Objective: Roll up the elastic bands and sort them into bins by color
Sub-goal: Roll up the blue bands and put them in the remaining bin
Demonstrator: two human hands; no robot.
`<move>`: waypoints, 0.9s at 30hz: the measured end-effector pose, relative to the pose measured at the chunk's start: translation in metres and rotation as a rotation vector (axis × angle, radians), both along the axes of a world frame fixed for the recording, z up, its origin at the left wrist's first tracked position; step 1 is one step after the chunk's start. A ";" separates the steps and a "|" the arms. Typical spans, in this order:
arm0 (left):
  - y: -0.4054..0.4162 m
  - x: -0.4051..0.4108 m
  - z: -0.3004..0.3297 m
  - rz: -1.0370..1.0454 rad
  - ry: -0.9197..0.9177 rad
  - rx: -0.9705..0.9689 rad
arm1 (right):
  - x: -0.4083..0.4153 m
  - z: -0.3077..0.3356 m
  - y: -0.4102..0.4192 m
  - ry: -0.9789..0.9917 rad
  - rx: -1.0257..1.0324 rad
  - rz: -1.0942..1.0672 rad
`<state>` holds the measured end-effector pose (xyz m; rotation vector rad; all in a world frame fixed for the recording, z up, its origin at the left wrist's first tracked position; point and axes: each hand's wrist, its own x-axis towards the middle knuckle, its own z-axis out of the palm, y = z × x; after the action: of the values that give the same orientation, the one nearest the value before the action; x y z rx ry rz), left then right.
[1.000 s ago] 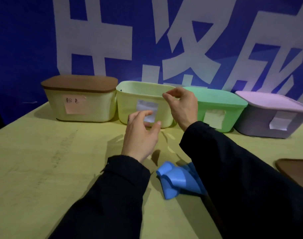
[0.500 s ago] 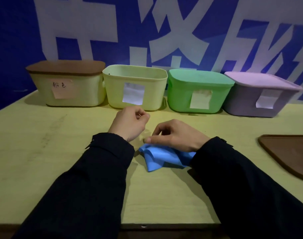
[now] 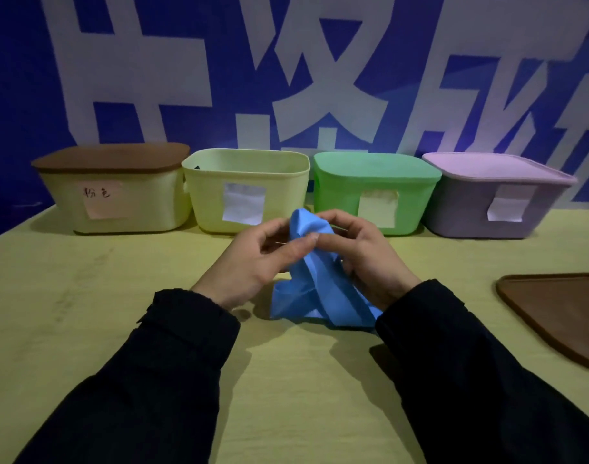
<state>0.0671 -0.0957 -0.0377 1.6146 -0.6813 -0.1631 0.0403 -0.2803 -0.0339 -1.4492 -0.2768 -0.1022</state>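
Four bins stand in a row at the far edge of your yellow-green table (image 3: pixel 85 329), backed right up against the blue banner (image 3: pixel 18 78) with its big white characters. That table is the biggest surface you have, and its widest bare stretch lies to your left, between your left sleeve and the left edge. From left to right the row runs: a pale yellow bin (image 3: pixel 118 202) under a brown lid with a pink label, an open-topped yellow bin (image 3: pixel 246 192) with a white label, a green bin (image 3: pixel 376 192) with its green lid on, and a purple bin (image 3: pixel 494 202) with its lilac lid on. The bins sit just beside one another, with narrow gaps between them. On your right, a loose brown lid (image 3: pixel 561 316) lies flat near the table's right edge, well apart from your hands.

Your blue elastic band (image 3: pixel 319 286) is in front of the open yellow bin, between your two hands. Its upper end is lifted off the table, and its lower folds spread on the surface just inside your right sleeve. Your left hand (image 3: pixel 256 262) pinches the band's upper part between thumb and curled fingers. Your right hand (image 3: pixel 363 252) curls around it from the other side, fingertips meeting the left thumb at the top fold.
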 end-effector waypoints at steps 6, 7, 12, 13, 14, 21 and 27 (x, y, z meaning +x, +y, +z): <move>-0.003 0.006 -0.004 0.146 0.048 -0.168 | 0.000 0.002 0.003 0.019 0.053 -0.065; -0.002 0.007 -0.004 0.130 0.068 -0.206 | 0.000 0.003 0.003 0.020 0.052 -0.094; -0.003 0.009 -0.005 0.157 0.018 -0.272 | -0.002 0.003 0.004 0.003 0.060 -0.116; -0.003 0.010 -0.005 0.219 -0.016 -0.300 | -0.002 0.003 0.005 -0.017 0.044 -0.136; -0.002 0.012 -0.005 0.301 -0.056 -0.316 | -0.002 0.003 0.006 -0.042 0.005 -0.165; 0.009 0.019 -0.002 0.827 -0.405 -0.143 | -0.023 0.020 0.021 0.038 0.214 0.187; 0.013 0.023 -0.006 0.731 -0.486 0.107 | -0.026 0.024 0.021 0.004 0.371 0.224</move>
<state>0.0900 -0.0822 -0.0441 1.9257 -0.4021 0.7559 0.0142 -0.2592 -0.0103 -1.0434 -0.3934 0.0310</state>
